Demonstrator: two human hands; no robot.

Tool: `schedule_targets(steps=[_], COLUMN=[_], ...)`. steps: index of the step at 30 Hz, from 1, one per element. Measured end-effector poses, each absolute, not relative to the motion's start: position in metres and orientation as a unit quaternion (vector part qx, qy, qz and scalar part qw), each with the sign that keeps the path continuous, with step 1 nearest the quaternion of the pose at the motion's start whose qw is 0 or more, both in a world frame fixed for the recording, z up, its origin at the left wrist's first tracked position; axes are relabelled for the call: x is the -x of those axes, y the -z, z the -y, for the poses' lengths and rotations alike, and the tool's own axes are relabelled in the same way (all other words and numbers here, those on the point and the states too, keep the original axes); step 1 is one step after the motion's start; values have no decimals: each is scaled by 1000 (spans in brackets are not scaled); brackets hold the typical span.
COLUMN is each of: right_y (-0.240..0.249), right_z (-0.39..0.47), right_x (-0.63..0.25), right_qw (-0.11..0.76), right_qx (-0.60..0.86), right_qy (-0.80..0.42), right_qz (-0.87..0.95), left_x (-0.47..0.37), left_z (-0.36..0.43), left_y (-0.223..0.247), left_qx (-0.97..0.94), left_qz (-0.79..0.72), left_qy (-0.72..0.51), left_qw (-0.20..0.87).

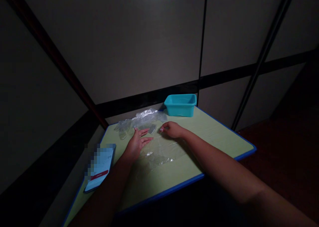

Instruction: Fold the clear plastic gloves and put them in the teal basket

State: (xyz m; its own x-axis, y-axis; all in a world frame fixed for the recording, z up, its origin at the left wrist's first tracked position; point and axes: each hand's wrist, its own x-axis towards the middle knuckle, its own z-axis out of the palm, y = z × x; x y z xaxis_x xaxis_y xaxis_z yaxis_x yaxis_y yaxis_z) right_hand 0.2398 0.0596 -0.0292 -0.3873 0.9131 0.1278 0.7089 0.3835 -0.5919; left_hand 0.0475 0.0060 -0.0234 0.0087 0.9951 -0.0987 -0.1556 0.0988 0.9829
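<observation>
My left hand (136,142) is over the middle of the table, its fingers stretched out and apart, with nothing seen in them. Facing it, my right hand (172,130) has its fingers curled together in a pinch; what they hold, if anything, is too small to make out. Below both hands a clear plastic bag (159,155) lies spread flat on the tabletop. A small greyish flat piece (152,128) is between the hands, near the left fingertips. Beyond them rests a heap of crumpled clear plastic (147,115).
A turquoise plastic basket (180,110) stands at the table's back corner. To the left, a tablet or large phone (101,165) lies near the edge. The pale yellow table (219,139) has a blue rim, and panelled cabinet doors (139,47) rise close behind it.
</observation>
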Motion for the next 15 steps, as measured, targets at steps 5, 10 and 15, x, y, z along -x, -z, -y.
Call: schedule_targets(steps=[5, 10, 15], right_y=[27, 23, 23], right_z=[-61, -60, -59], right_x=[-244, -246, -245], right_qw=[212, 184, 182], right_qx=[543, 606, 602], right_qy=[-189, -102, -102], right_qz=[790, 767, 770], left_x=[-47, -44, -40], left_z=[-6, -9, -12], left_y=[23, 26, 30], left_qx=[-423, -417, -431], left_qz=[-477, -481, -499], left_qy=[-503, -455, -446], left_qw=[584, 623, 605])
